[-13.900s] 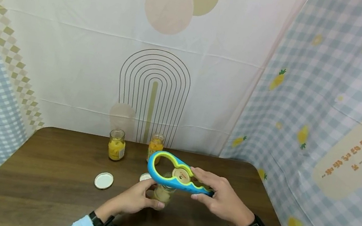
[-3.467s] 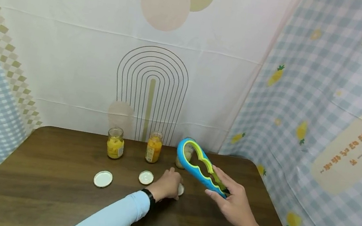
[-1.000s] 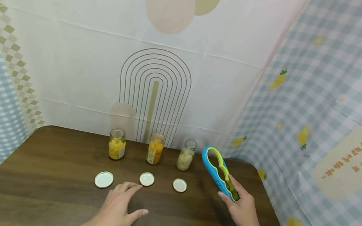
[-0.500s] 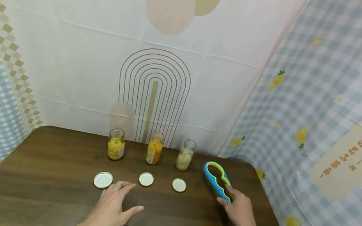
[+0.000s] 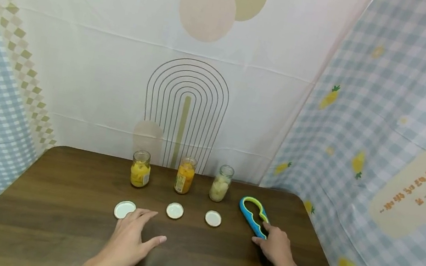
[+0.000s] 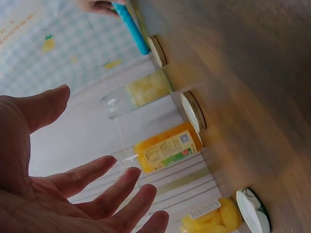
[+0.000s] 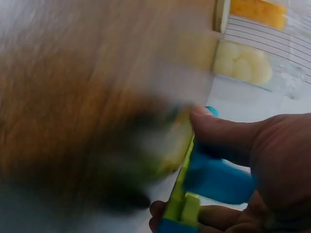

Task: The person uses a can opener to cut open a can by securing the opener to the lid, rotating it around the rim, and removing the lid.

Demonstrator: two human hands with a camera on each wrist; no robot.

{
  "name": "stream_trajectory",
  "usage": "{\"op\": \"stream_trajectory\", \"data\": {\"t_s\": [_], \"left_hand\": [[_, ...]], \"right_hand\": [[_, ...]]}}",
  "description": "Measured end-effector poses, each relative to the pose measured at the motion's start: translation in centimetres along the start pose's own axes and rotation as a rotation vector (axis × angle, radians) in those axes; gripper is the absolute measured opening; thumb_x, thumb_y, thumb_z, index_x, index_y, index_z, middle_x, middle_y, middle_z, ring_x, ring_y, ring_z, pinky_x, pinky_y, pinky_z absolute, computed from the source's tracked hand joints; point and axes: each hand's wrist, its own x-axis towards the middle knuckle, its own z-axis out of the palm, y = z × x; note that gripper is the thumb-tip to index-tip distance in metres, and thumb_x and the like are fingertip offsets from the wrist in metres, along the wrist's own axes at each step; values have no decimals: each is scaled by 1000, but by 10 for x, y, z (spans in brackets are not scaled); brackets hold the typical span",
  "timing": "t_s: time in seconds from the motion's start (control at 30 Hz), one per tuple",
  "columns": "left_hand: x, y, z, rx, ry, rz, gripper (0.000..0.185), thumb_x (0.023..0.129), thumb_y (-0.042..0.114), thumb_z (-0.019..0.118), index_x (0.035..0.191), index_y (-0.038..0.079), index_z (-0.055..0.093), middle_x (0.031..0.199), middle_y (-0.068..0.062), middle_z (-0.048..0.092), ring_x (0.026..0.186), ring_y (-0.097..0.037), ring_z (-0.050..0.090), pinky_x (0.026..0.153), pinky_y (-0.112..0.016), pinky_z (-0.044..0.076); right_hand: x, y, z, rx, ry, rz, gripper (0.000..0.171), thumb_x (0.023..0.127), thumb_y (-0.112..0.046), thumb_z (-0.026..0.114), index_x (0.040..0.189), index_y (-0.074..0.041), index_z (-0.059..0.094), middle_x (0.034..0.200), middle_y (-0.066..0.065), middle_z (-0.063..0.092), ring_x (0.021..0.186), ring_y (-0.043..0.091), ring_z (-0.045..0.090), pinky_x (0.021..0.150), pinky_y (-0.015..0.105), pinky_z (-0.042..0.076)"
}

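In the head view my right hand [image 5: 275, 249] holds a blue and green jar opener [image 5: 251, 217] by its handles, low over the table at the right. The right wrist view shows the thumb on one side of the jar opener [image 7: 214, 177] and fingers on the other. My left hand [image 5: 126, 242] holds nothing; its fingers are spread and the tips overlap the edge of the left white lid [image 5: 124, 209]. Two more lids, a middle one [image 5: 174, 210] and a right one [image 5: 213, 218], lie flat with their pale insides up.
Behind the lids stand three lidless glass jars: one with yellow fruit [image 5: 140, 172], one with orange fruit [image 5: 185, 177] and one with pale fruit [image 5: 220, 186]. They stand near the back edge of the brown table [image 5: 57, 220], before a hanging cloth [image 5: 111, 89].
The pale jar went to the back row and its lid onto the table. Lately my right hand has lowered the jar opener to the table, while my left hand has shifted slightly left.
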Motion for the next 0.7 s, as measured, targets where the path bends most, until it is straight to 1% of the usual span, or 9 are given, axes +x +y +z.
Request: {"op": "stream_trajectory", "data": {"t_s": [0.03,0.13,0.2,0.27,0.37,0.47,0.57,0.63,0.7], "left_hand": [[0,-1,0,4,2,0,64,88,41,88,138,6,69,135,-13,68,129,-39,62,106,-61,45],[-1,-3,-2,13,11,3,65,87,42,88,138,6,68,136,-14,68,129,-40,62,104,-60,45],[-1,-4,-3,18,9,-4,66,87,43,88,139,7,68,136,-13,68,129,-39,62,103,-59,46],[-1,-5,-3,20,1,-7,67,87,44,88,139,7,68,136,-14,67,129,-40,63,102,-59,46],[-1,-5,-3,15,-22,-25,66,88,44,88,139,7,68,137,-14,67,129,-40,63,102,-58,46],[-3,-5,-3,9,-44,-41,66,88,44,88,140,7,67,137,-14,67,130,-39,62,102,-59,45],[-3,-5,-3,3,-55,-49,67,88,44,87,140,8,67,138,-14,66,131,-38,62,105,-62,45],[-4,-6,-3,2,-60,-52,67,88,45,87,141,8,67,139,-14,66,132,-39,62,107,-64,45],[-4,-6,-2,3,-63,-56,67,89,44,87,141,8,66,139,-14,66,132,-40,61,108,-65,44]], "right_hand": [[1,0,1,-3,-5,2,70,91,-32,87,145,3,62,144,33,63,129,50,65,94,60,56],[4,1,2,-17,-10,-3,73,88,-35,89,145,3,63,134,32,70,107,39,73,86,51,58],[4,-1,2,-24,-9,-12,75,88,-38,89,145,4,63,126,31,74,93,29,70,79,45,55],[4,-4,1,-33,-4,-19,76,88,-39,89,144,5,63,122,30,75,86,25,65,77,43,54],[4,-7,1,-42,2,-17,76,89,-39,88,144,6,62,121,32,75,89,28,68,78,46,55],[5,-6,4,-53,7,-19,75,89,-40,87,144,5,63,125,32,73,96,33,72,81,49,58],[7,-5,7,-66,11,-26,76,90,-42,86,144,6,63,124,33,73,99,38,74,83,53,59],[7,-4,9,-79,21,-31,76,90,-43,86,143,6,63,127,34,72,104,42,74,86,56,60],[6,-3,9,-87,27,-31,75,91,-43,85,143,7,63,127,35,71,104,45,74,86,57,60]]}}
